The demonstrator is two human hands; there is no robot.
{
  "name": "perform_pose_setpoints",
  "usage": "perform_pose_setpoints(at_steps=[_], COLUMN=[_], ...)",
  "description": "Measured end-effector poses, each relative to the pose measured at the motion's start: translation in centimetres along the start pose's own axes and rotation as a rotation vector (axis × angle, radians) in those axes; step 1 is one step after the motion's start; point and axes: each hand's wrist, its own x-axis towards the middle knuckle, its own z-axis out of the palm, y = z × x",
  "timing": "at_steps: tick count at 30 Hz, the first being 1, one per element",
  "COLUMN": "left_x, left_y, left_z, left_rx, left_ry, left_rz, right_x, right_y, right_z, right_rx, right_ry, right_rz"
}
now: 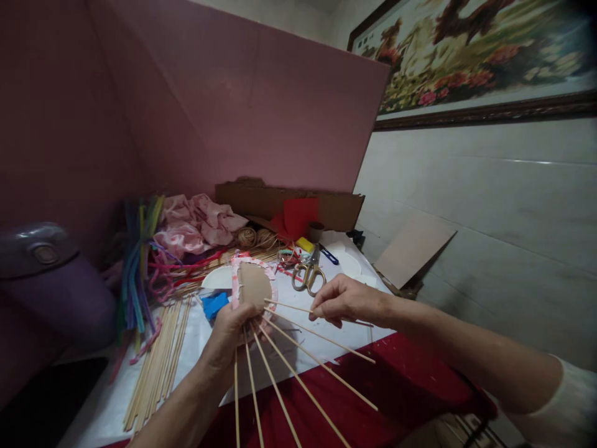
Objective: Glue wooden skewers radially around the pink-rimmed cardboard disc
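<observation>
My left hand (240, 320) grips a half-round piece of brown cardboard (255, 283) edged with pink and white fabric, thumb on its face. Several thin wooden sticks (298, 376) fan out from its lower edge toward me. Between the thumb and fingers of my right hand (342, 302) is pinched another wooden stick (291, 306); its far end meets the cardboard's right edge. Whether that end is fixed there I cannot tell. Just beyond my right hand lie scissors (308, 277) with gold-coloured handles.
Loose wooden sticks (156, 367) lie at the left, beside coloured pipe cleaners (140, 267). Pink cloth (196, 221), twine balls (247, 237), red paper (301, 216) and a blue cutter (329, 255) are farther back. A purple container (56, 298) stands at the far left.
</observation>
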Motion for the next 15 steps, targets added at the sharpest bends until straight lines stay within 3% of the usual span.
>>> perform_pose_setpoints(at_steps=[10,15], left_x=[0.21,0.33], left_y=[-0.4,-0.52], left_z=[-0.44,-0.51], left_rx=[0.032,0.05], left_ry=[-0.15,-0.122], left_rz=[0.09,0.077], right_x=[-0.14,-0.07], right_y=[-0.13,-0.06], right_z=[0.03,-0.12], right_rx=[0.012,0.011], right_ry=[0.007,0.003], right_rz=[0.002,0.011])
